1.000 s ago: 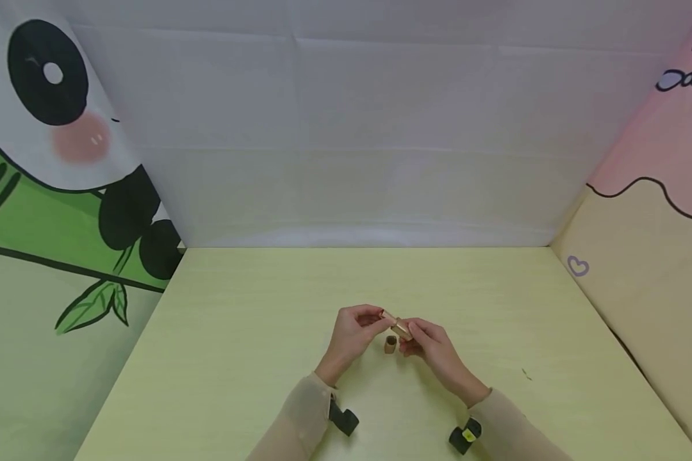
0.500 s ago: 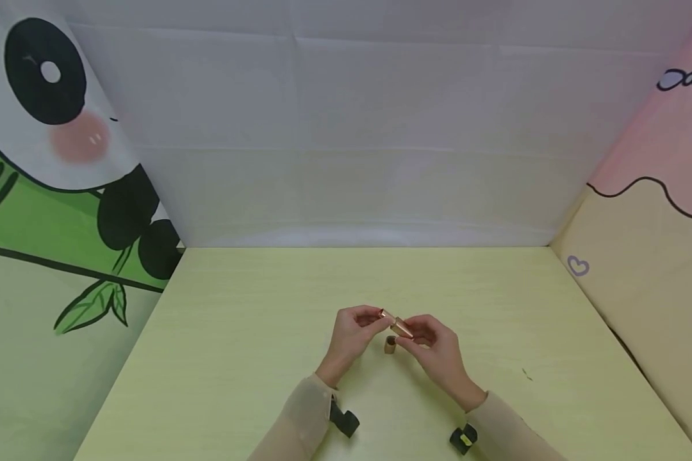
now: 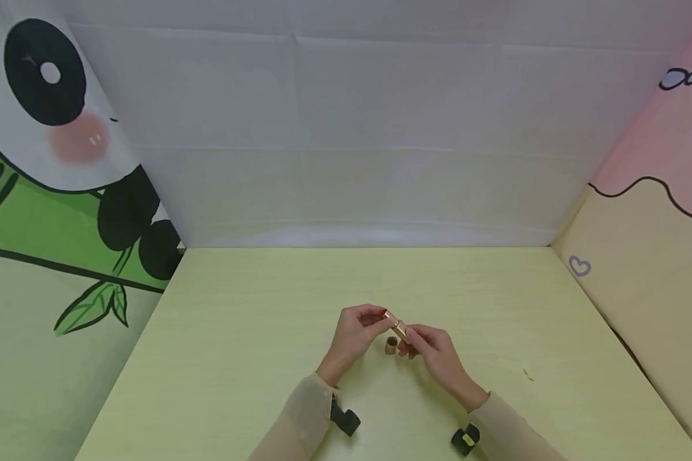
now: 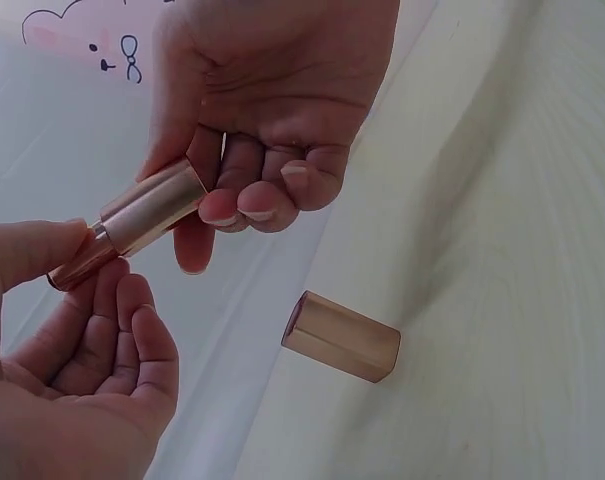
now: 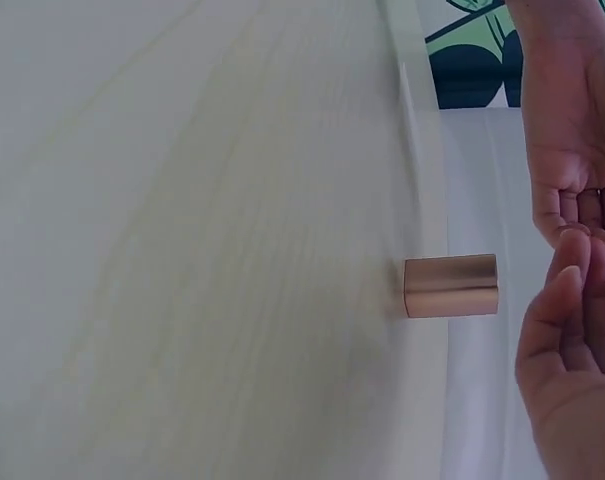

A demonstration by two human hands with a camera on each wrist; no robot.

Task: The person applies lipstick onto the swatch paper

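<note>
A rose-gold lipstick (image 3: 397, 327) is held tilted above the table between both hands. My left hand (image 3: 350, 338) pinches its narrower upper tube between thumb and fingers, and a small red spot shows at that end. My right hand (image 3: 438, 358) grips the wider base (image 4: 154, 208) with thumb and forefinger; its other fingers curl loosely below. Just under the hands, the matching lipstick cap (image 3: 391, 346) stands upright on the table with its open end up. In the right wrist view the same cap (image 5: 452, 286) shows apart from the fingers, and most of the lipstick is out of frame.
The pale yellow table (image 3: 254, 320) stretches around the hands to a white back wall (image 3: 346, 141). Printed cartoon panels flank it on both sides. A small thin mark (image 3: 527, 374) lies on the table to the right. Each wrist wears a black camera (image 3: 466, 440).
My right hand loosened its thumb from the lipstick base half a second ago, shifting its fingers, and now grips it again. A red spot now shows at the upper end. The cap stays put.
</note>
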